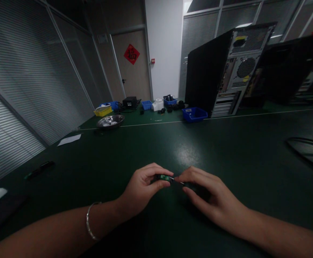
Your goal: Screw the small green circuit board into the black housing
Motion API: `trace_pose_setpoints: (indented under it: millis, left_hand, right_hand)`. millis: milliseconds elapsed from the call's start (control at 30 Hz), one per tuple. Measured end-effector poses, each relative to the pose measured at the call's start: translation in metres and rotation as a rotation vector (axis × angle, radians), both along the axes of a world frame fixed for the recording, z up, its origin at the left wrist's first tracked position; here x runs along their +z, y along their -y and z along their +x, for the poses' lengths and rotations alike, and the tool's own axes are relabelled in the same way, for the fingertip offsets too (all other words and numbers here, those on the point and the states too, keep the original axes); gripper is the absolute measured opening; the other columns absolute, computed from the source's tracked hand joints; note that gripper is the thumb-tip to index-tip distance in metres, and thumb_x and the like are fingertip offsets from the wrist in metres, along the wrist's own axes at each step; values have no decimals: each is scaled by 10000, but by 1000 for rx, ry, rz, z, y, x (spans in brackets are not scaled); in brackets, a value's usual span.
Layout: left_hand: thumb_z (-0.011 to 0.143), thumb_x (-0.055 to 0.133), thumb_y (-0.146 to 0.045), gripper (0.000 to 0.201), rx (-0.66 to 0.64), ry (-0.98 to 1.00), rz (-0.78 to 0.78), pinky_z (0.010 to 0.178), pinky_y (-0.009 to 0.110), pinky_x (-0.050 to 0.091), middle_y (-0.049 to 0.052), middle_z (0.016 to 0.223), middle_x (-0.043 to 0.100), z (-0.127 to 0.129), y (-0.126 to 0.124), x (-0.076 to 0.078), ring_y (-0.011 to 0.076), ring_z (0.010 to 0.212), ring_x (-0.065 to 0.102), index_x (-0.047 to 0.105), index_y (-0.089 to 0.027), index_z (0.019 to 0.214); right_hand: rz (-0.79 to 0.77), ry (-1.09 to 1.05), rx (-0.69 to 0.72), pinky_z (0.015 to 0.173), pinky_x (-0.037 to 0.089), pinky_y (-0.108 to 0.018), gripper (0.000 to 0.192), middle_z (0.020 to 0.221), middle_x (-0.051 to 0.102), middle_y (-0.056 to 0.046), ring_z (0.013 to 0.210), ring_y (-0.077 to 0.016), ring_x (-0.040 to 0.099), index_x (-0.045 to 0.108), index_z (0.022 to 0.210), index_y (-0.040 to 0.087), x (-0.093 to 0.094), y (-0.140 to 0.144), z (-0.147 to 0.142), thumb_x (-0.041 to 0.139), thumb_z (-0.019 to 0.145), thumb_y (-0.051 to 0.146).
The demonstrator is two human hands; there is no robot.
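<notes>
My left hand (143, 188) pinches a small green circuit part (163, 177) between thumb and fingers, just above the dark green table (199, 143). My right hand (207, 195) meets it from the right, its thumb and forefinger closed on a thin dark piece (178, 182) that sticks out of the part's right end. A silver bracelet (90, 224) circles my left wrist. Both hands hover over the table's near middle.
Two black computer towers (221, 71) stand at the back right. Blue bins (194, 114), a yellow bin (103, 110), a metal bowl (110, 121) and a black box (130, 102) line the far side. A paper sheet (70, 139) and a dark pen (39, 170) lie left; cables (311, 145) lie right.
</notes>
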State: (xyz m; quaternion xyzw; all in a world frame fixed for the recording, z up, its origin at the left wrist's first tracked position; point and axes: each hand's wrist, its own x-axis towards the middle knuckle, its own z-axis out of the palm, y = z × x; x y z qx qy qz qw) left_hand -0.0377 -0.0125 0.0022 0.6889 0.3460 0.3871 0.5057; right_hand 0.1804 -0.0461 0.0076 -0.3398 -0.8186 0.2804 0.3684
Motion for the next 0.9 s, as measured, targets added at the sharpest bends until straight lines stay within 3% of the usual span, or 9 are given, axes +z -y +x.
trace_pose_setpoints:
  millis: [500,767,900]
  left_hand:
    - [739,725,-152,199,-115,123,-207,761,276,495,37,908,616,2,-1,0,135,819,599,734,-177,937]
    - [809,680,-246,296,-5,168,-320,907,327,461,73,1029,672,3,-1,-1,184,986,615,662,-161,1091]
    - [918,530,-298,284,1,251,-374,903,325,460,86,1006,679,3,-3,-6,155,922,623,647,-138,1122]
  right_hand:
    - [-12,-32,71,776,508,-308,274,1003,638,-64,909,-170,604,591,1151,212,2,1,1,519,902,122]
    - [-23,12,-47,780,517,-317,289,1025,641,-68,904,-183,613,569,1191,225,-1,-2,2,512,914,167]
    - [-38,11,14,849,502,-325,302,1052,628,-66,965,-180,604,573,1203,226,3,-1,1,495,921,153]
